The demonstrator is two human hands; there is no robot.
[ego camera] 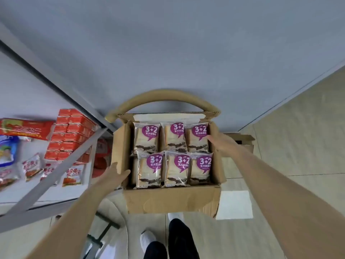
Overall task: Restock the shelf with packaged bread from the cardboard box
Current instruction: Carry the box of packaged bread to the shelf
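Left grip (116, 173) clasps the left wall of the open brown cardboard box (171, 200). Its thumb lies over the top edge toward the inside and its fingers sit on the outer face, most likely to steady the box while the other side works. Right grip (221, 144) is released, fingers straight and reaching over the box's right wall. The fingertips (210, 137) touch the bread pack (197, 141) in the box's far right corner. This looks like the start of a pick rather than a hold, since nothing is enclosed.

Six clear-wrapped packs of sliced bread with purple labels (176, 170) fill the box in two rows of three, packed wall to wall, so a pack at the edge gives fingers the easiest way in. What carries the box is hidden beneath it.

To the left, just beside the box, is a white shelf board with a grey metal frame (65, 193), which keeps the carry short. Red cartons (71, 135) are stacked at its end nearest the box, and printed snack packets (73, 175) lie along the edge nearer the person. No bread shows on the shelf, so the restocking appears barely begun.
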